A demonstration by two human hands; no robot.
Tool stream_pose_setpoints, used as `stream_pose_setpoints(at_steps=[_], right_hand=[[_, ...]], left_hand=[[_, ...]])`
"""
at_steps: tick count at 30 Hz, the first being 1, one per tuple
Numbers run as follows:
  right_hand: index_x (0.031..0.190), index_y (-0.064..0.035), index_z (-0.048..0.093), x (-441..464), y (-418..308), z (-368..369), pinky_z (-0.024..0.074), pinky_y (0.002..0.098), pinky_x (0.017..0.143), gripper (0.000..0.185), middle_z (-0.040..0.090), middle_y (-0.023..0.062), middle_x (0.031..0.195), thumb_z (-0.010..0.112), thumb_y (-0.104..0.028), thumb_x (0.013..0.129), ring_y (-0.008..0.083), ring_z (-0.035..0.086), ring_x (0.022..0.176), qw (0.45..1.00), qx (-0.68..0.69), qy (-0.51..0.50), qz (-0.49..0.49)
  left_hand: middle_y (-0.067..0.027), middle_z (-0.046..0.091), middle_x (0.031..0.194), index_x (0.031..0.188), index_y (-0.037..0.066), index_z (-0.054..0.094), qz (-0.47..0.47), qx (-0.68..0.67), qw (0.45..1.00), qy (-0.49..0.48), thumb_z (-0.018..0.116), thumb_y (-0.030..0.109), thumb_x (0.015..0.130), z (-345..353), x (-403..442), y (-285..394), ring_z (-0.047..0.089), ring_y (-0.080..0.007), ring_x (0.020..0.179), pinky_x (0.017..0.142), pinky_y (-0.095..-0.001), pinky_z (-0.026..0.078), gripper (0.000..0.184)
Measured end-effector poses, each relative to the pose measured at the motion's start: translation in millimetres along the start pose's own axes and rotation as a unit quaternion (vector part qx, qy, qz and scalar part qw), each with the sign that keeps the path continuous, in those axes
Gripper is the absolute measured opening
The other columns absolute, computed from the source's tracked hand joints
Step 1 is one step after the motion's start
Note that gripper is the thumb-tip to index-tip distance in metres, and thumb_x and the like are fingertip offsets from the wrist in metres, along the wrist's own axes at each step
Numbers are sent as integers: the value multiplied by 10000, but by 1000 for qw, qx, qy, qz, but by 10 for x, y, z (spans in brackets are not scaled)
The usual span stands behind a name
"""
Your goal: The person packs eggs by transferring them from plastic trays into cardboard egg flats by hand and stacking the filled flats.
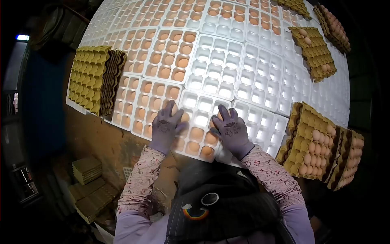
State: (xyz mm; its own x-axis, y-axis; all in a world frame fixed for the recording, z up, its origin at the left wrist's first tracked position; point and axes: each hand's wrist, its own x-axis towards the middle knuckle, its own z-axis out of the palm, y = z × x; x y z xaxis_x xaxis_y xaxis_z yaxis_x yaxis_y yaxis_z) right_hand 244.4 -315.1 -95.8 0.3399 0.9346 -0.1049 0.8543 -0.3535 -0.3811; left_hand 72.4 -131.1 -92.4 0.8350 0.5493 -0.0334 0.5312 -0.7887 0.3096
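Observation:
Both hands wear grey-purple gloves and reach over a white foam tray [191, 99] at the near edge of the table. My left hand [165, 125] is at the tray's left side, its fingers curved around an egg [174, 109] near the fingertips. My right hand [231, 129] is at the tray's right side, with its fingers around an egg [219, 116] that is partly hidden by them. Between the hands and below them, brown eggs [197, 133] sit in the tray's near compartments. The tray's far compartments hold no eggs.
More white trays cover the table, filled with eggs at the left [168, 59] and eggless in the middle [214, 61]. A stack of yellow egg cartons [87, 79] stands at the left. Cartons with eggs [313, 150] lie at the right. Folded cartons [86, 170] are on the floor.

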Motion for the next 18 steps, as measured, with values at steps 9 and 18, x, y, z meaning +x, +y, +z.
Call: stream_pose_setpoints(at_steps=[9, 18], right_hand=[[1217, -144, 654, 350, -112, 212, 527, 445, 918, 365, 584, 121, 1236, 682, -171, 854, 346, 570, 1120, 983, 165, 76, -33], [1325, -71, 587, -37, 122, 142, 481, 482, 996, 482, 599, 143, 1231, 614, 11, 851, 361, 551, 1154, 939, 245, 240, 39]], left_hand=[[-141, 570, 1354, 1362, 179, 613, 13, -176, 978, -109, 686, 220, 914, -36, 654, 7, 638, -316, 1128, 949, -403, 536, 457], [-208, 466, 1478, 1477, 14, 426, 155, -93, 982, 55, 472, 115, 1004, 924, 709, 405, 369, -408, 1424, 1244, -534, 181, 485]])
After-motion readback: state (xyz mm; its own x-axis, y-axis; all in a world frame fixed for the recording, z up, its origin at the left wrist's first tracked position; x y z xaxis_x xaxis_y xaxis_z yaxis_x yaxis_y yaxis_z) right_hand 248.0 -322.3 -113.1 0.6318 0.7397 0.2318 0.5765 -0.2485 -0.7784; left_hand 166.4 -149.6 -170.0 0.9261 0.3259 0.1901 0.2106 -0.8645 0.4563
